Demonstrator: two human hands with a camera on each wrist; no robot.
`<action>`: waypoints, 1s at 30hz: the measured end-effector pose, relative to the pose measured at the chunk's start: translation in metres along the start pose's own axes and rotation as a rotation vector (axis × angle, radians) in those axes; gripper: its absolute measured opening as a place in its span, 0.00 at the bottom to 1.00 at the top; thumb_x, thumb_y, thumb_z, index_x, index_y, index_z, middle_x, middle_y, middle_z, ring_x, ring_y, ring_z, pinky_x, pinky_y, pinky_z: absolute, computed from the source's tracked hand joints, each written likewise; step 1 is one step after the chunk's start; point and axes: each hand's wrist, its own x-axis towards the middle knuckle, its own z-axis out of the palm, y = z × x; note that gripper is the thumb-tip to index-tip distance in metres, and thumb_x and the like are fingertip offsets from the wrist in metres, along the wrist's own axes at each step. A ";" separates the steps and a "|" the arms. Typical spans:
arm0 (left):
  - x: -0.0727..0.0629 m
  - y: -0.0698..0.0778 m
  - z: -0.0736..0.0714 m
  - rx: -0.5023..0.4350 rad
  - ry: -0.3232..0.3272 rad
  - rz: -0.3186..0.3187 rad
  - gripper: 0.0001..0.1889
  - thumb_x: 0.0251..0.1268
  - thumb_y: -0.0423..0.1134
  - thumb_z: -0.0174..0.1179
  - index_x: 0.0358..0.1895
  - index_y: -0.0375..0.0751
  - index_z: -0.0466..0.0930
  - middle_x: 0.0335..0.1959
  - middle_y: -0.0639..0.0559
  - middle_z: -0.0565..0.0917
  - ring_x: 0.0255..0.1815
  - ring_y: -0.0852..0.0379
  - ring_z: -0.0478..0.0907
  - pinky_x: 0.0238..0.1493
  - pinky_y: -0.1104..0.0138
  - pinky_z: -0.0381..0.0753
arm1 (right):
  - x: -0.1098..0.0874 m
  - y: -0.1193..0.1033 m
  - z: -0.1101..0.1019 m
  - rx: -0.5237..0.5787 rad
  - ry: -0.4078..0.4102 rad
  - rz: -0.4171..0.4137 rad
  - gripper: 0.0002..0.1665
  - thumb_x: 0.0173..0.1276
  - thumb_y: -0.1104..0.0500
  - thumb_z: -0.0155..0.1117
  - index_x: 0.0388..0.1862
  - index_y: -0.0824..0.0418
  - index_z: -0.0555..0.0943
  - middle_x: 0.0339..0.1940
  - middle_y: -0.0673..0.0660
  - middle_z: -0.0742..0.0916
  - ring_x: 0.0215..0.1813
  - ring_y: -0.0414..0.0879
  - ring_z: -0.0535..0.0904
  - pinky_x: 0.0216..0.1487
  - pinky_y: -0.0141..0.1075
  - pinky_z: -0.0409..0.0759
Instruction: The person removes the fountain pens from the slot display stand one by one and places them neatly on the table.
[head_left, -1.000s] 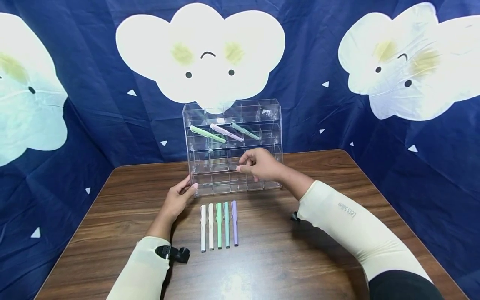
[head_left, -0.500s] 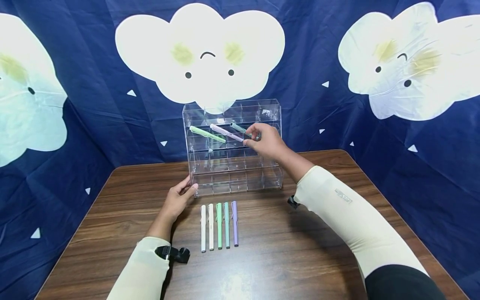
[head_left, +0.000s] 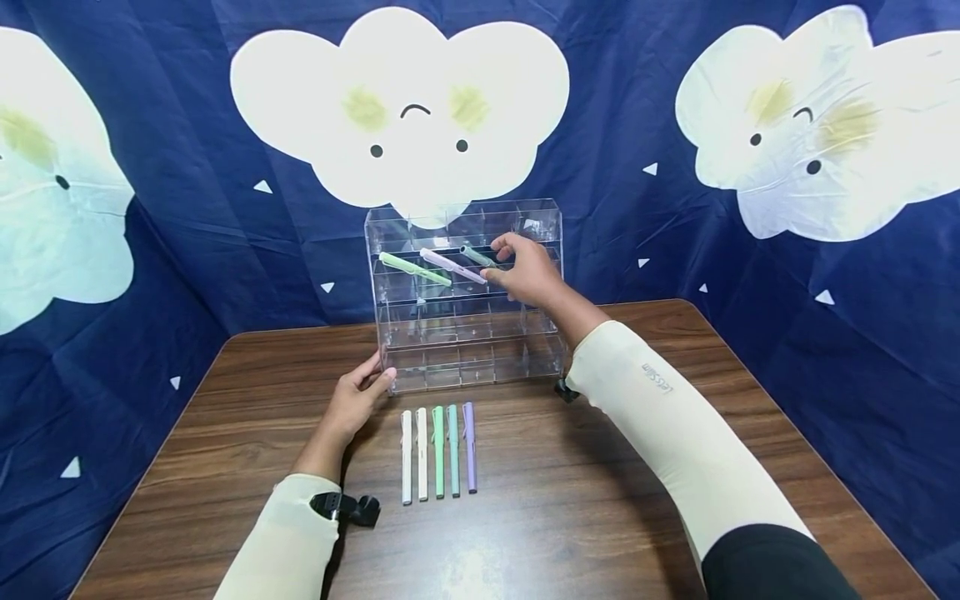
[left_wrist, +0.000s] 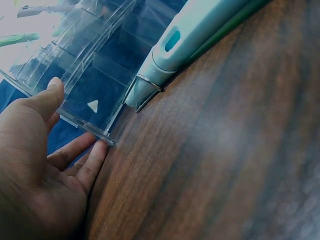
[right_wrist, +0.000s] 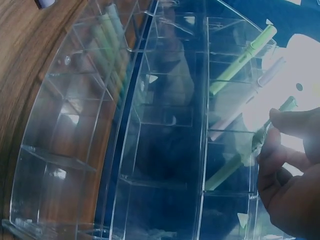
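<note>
A clear acrylic display rack (head_left: pixel 438 323) stands on the table, divided into tiers of small compartments. At its lower left corner my left hand (head_left: pixel 358 402) holds the side, thumb in front and fingers behind. Three pens lean in an upper tier: a light green pen (head_left: pixel 415 269), a lilac pen (head_left: pixel 452 265) and a dark teal pen (head_left: pixel 477 256). My right hand (head_left: pixel 531 271) is at the teal pen, thumb and index finger apart on either side of it, covering its lower part. In the right wrist view, that pen (right_wrist: pixel 225 172) slants behind my fingers.
Several capped pens lie side by side in front of the rack: a white pen (head_left: pixel 407 457), a cream pen (head_left: pixel 422 454), a green pen (head_left: pixel 438 452), a teal pen (head_left: pixel 453 450) and a purple pen (head_left: pixel 469 447). A blue cloud-patterned curtain (head_left: pixel 615 275) hangs behind the wooden table (head_left: pixel 247 400).
My right hand has risen from the rack's middle tiers to the teal pen, and its thumb and index finger have spread. My left hand, the rack and the pens on the table stay put.
</note>
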 end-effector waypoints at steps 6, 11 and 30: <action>0.000 0.002 0.001 -0.009 0.011 0.023 0.33 0.84 0.46 0.63 0.86 0.50 0.66 0.75 0.32 0.79 0.74 0.43 0.79 0.55 0.85 0.76 | 0.003 0.000 0.005 -0.051 -0.010 0.051 0.31 0.80 0.49 0.72 0.76 0.54 0.76 0.72 0.56 0.83 0.32 0.49 0.89 0.38 0.44 0.87; 0.001 0.004 0.004 0.006 -0.014 0.038 0.34 0.84 0.48 0.63 0.86 0.50 0.64 0.76 0.31 0.79 0.75 0.40 0.78 0.55 0.84 0.76 | 0.006 0.003 0.007 -0.042 0.017 0.090 0.26 0.80 0.52 0.71 0.73 0.54 0.80 0.72 0.56 0.84 0.28 0.48 0.89 0.35 0.42 0.86; -0.003 0.001 -0.001 -0.005 -0.014 0.029 0.34 0.85 0.45 0.62 0.87 0.49 0.63 0.77 0.32 0.77 0.75 0.42 0.77 0.53 0.84 0.78 | 0.017 -0.003 0.011 0.010 -0.022 0.075 0.21 0.84 0.58 0.64 0.72 0.55 0.83 0.63 0.57 0.84 0.23 0.44 0.82 0.31 0.37 0.83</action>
